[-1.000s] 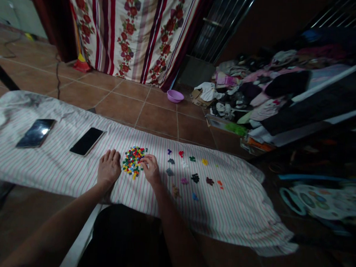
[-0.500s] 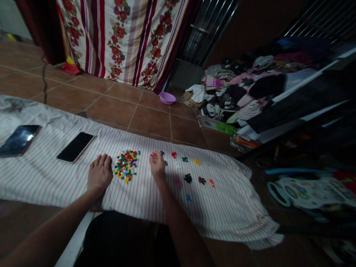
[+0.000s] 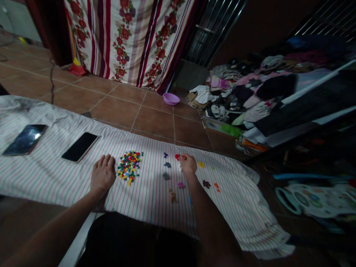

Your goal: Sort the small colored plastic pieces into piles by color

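Note:
My left hand (image 3: 103,175) lies flat on the striped cloth (image 3: 151,203), fingers stretched out and empty. Just right of it is a heap of small multicoloured pieces (image 3: 129,166), like tiny bricks or beads. My right hand (image 3: 188,164) is pinched at the small red pile (image 3: 177,157), a small red piece at its fingertips, partly hidden. Little one-colour piles lie about it: dark blue (image 3: 165,155), grey (image 3: 166,176), pink (image 3: 181,184), tan (image 3: 172,196), yellow (image 3: 201,165), brown (image 3: 206,184) and orange (image 3: 217,187). My right hand and forearm cover other piles.
A tablet (image 3: 26,139) and a phone (image 3: 80,147) lie on the cloth at the left. Beyond the table are a tiled floor, a purple basin (image 3: 171,99) and a flowered curtain (image 3: 135,37). Heaped clothes (image 3: 241,87) stand at the back right.
My right hand has moved right with the small red piece, from beside the heap to the red pile. My left hand stays on the cloth. The view has shifted slightly.

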Action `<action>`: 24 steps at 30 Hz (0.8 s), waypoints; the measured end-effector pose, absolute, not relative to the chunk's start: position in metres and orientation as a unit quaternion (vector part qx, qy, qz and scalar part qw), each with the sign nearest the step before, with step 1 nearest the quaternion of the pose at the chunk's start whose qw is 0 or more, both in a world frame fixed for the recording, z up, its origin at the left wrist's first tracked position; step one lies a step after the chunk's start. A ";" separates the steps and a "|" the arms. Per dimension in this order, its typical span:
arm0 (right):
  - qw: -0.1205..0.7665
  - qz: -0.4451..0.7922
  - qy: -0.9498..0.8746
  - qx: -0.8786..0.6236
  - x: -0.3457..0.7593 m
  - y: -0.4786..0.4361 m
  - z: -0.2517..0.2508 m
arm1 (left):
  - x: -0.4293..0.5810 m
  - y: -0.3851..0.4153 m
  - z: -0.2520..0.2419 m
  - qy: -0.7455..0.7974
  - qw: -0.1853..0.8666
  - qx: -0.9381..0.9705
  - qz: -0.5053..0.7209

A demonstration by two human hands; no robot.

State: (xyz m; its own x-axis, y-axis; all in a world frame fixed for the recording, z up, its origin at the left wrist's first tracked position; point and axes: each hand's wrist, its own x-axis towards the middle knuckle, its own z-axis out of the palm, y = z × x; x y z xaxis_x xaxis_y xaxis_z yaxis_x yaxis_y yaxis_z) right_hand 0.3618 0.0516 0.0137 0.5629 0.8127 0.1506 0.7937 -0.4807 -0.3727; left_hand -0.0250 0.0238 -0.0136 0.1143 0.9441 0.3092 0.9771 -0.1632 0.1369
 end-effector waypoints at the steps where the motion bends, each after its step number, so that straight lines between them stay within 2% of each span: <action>1: 0.192 0.025 -0.469 -0.862 0.363 0.053 0.014 | -0.025 0.024 -0.014 -0.646 0.049 -0.744 -0.166; 6: 0.164 0.030 -0.478 -0.862 0.364 0.058 0.013 | -0.025 0.024 -0.012 -0.646 0.031 -0.743 -0.172; 18: 0.169 0.024 -0.490 -0.855 0.356 0.055 0.018 | -0.024 0.023 -0.011 -0.650 0.034 -0.742 -0.158; 21: 0.201 0.002 -0.496 -0.845 0.347 0.053 0.021 | -0.024 0.023 -0.009 -0.651 0.029 -0.742 -0.158; 24: 0.274 -0.003 -0.534 -0.800 0.327 0.051 0.021 | -0.024 0.023 -0.009 -0.652 0.027 -0.741 -0.155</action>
State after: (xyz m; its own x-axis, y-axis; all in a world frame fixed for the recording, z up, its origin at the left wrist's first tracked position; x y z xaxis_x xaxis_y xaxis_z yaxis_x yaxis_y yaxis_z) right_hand 0.3269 0.0512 0.0205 0.4301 0.8521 0.2982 0.8558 -0.2798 -0.4351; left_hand -0.0238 0.0233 -0.0089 0.1008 0.9589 0.2651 0.9755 -0.1476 0.1631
